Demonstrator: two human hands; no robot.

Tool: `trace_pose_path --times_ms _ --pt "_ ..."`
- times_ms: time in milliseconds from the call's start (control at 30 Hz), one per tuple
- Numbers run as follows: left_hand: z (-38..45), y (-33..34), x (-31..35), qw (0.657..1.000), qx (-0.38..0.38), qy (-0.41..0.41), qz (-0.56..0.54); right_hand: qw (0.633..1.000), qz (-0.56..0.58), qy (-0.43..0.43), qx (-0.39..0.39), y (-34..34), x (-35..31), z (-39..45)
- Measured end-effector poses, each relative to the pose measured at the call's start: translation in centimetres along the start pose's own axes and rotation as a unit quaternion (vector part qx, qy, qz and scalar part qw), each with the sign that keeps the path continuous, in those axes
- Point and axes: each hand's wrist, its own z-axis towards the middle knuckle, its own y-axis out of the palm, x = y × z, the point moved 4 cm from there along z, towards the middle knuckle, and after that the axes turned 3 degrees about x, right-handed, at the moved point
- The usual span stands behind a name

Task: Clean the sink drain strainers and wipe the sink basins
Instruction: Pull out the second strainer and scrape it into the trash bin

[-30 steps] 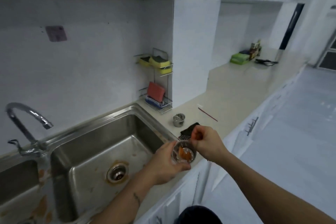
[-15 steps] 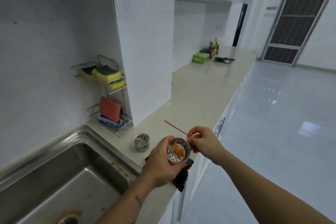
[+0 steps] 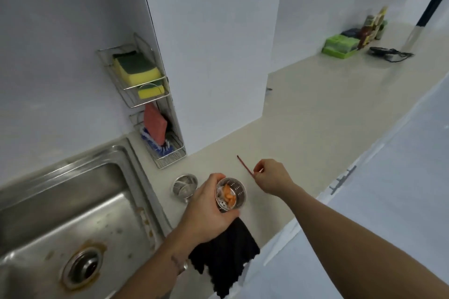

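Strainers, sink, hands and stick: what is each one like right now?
Held strainer: tilted, orange scraps inside.
Second strainer: upright on the counter.
Sink basin: stained, drain uncovered.
Left hand: grips the held strainer.
Right hand: pinches the red stick.
Red stick: on the counter.
Black cloth: overhanging the counter edge.

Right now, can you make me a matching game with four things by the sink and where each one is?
Things:
1. strainer with orange bits
2. yellow sponge
3. black cloth
4. thin red stick

Places:
A. hanging over the counter edge
B. top shelf of the wire rack
C. held in the left hand
D. on the counter, pinched by the right hand

Pairs: 1-C, 2-B, 3-A, 4-D
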Motion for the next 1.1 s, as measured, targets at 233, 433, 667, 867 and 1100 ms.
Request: trace_pose_path --times_ms 233,433,667,867,1100 --pt "1.3 3.3 -1.7 0.988 0.058 -0.130 -0.053 0.977 -0.196 -0.065 -0.051 3.4 -0.8 7.0" --pt "1.5 4.5 -1.3 0.983 0.071 -0.155 -0.072 0.959 -0.234 -0.108 -0.115 4.1 -2.4 7.5" --pt "-0.7 3.7 0.1 0.978 0.067 -0.160 -0.118 0.972 -0.157 -0.172 -0.027 1.2 -2.3 4.8" --pt "-6.1 1.5 1.3 0.973 0.064 -0.148 -0.162 0.972 0.097 -0.210 0.039 -4.4 -4.7 -3.3" --pt "-15.7 -1.4 1.4 0.981 0.041 -0.110 -0.157 0.942 0.261 -0.203 0.055 -4.9 -6.5 -17.7"
